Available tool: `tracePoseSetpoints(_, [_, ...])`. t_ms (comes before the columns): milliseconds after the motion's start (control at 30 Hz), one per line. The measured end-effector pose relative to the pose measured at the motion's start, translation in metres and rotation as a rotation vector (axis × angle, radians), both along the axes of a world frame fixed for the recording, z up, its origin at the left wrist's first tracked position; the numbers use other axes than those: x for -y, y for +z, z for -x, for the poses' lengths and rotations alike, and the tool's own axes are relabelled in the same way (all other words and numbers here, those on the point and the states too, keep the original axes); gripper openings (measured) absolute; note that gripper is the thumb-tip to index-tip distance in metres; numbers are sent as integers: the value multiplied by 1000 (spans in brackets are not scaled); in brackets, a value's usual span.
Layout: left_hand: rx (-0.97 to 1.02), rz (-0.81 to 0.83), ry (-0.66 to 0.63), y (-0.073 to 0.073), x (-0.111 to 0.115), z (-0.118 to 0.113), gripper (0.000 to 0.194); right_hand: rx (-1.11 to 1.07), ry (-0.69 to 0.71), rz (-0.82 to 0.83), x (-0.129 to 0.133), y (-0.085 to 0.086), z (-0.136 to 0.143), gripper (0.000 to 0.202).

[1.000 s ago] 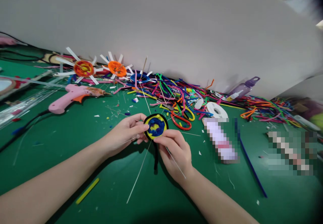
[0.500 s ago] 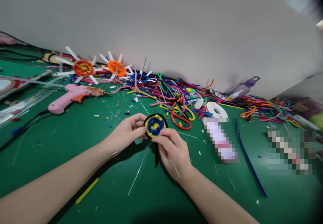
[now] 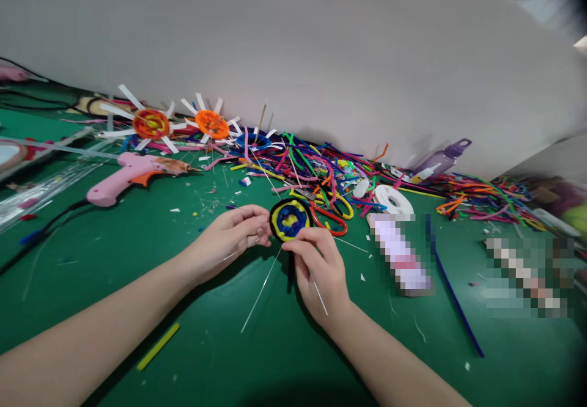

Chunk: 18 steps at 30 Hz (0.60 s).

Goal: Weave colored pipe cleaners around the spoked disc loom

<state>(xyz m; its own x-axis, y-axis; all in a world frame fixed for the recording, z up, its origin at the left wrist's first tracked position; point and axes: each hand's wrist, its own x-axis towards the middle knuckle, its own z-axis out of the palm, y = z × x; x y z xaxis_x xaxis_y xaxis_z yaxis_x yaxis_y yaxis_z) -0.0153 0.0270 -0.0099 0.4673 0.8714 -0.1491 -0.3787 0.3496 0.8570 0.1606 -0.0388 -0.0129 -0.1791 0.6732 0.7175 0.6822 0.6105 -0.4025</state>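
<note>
Pinching a round coiled disc (image 3: 290, 219) from both sides: left hand (image 3: 228, 240) grips its left edge w/ fingertips closed on it, right hand (image 3: 320, 269) nips the bottom edge btwn thumb & forefinger. Disc is fuzzy pipe-cleaner work: black outer ring, yellow ring inside, blue centre w/ a yellow blob in the middle. Thin white spokes (image 3: 259, 291) stick out from under it, and a black tail hangs down by the right hand's fingers. It's held just above the green table (image 3: 114, 260), mid-frame, touching the red scissor handles (image 3: 331, 222) behind, or just in front of them; can't tell which. No real containers: a purple bottle (image 3: 439, 161) lies on its side at the wall, contents not visible; white tape roll (image 3: 392, 200) nearby. Loose pipe cleaners (image 3: 321, 165) heaped along the back, pink glue gun (image 3: 131, 173) left.
</note>
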Motion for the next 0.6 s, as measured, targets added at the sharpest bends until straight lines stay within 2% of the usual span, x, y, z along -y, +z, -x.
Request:
tracePoseSetpoints(200, [-125, -52, -21, 1, 0, 2, 23, 64, 11, -33, 1, 3, 0, 26])
tracePoseSetpoints(367, [-214, -153, -30, -2, -1, 4, 18, 156, 20, -103, 1, 6, 0, 23])
tracePoseSetpoints(600, [-194, -178, -50, -5, -1, 5, 11, 252, 11, -146, 2, 6, -2, 22])
